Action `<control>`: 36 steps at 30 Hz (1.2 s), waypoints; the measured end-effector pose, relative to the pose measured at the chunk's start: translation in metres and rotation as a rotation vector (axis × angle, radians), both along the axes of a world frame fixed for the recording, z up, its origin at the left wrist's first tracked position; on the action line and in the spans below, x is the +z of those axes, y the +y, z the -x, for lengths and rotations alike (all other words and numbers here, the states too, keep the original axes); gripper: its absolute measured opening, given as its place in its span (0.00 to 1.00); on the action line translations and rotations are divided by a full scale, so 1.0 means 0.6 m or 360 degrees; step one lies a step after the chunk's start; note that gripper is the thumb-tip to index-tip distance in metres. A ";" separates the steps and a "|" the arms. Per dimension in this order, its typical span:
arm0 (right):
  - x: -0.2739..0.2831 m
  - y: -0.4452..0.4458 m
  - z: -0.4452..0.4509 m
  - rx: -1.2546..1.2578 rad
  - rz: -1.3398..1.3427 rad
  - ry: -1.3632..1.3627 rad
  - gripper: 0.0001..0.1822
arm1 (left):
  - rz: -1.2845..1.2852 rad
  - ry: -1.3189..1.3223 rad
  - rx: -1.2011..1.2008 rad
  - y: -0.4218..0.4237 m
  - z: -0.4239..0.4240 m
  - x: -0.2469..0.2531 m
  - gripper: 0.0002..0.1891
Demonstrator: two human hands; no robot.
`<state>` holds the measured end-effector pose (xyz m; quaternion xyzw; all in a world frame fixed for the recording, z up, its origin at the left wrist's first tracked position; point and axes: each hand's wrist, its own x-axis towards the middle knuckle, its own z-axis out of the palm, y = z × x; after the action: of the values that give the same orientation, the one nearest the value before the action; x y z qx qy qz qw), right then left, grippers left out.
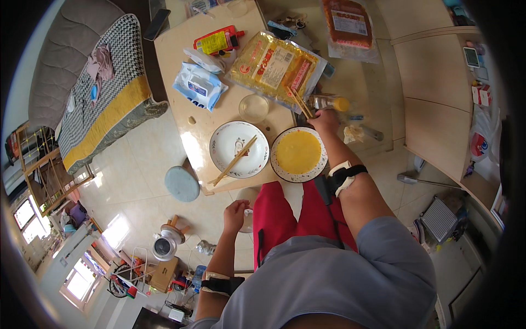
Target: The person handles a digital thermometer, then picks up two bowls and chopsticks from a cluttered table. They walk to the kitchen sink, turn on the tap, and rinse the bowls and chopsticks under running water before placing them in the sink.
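My right hand [326, 121] grips a pair of wooden chopsticks [301, 102], whose far tips lie over a clear packet of yellow food [274, 68] on the table. Below that hand stands a patterned bowl of yellow liquid [298, 152] at the table's edge. To its left is a white bowl [230, 140] with another pair of chopsticks [237, 158] laid across it. My left hand [236, 214] hangs beside my left knee, below the table edge, fingers curled; whether it holds the small whitish thing near the fingertips cannot be told. A clear round cup [253, 108] stands above the white bowl.
A wipes packet [199, 85] and a red-and-yellow pouch [216, 40] lie on the table. At the right are a yellow-capped bottle [340, 103] and a packet of reddish food [348, 26]. A round stool [182, 183] stands left of the table, before a covered sofa [107, 103].
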<state>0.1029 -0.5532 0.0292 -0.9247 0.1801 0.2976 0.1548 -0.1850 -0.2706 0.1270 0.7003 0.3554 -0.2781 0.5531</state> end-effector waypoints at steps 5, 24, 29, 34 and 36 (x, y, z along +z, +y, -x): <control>-0.026 -0.008 -0.001 0.0253 0.0074 -0.0021 0.11 | -0.0011 -0.0034 0.0039 0.005 -0.013 0.001 0.10; 0.207 -0.025 0.185 0.0154 -0.1211 -0.0142 0.07 | -0.1553 -0.0203 -0.0655 0.063 -0.105 -0.067 0.09; 0.201 0.035 0.247 -0.0140 -0.1644 0.0207 0.03 | -0.1793 -0.0057 -0.0864 0.077 -0.080 -0.131 0.07; 0.201 0.086 0.253 -0.0058 -0.1845 0.0415 0.07 | -0.1271 0.0060 -0.0858 0.086 -0.056 -0.138 0.08; 0.201 0.104 0.254 -0.0049 -0.1907 0.0394 0.06 | -0.1005 0.0192 -0.0675 0.076 -0.053 -0.102 0.10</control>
<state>-0.0496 -0.4910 0.1497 -0.6327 0.0112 0.4500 0.6301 -0.1531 -0.2248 0.0656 0.8766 0.3026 -0.3039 0.2184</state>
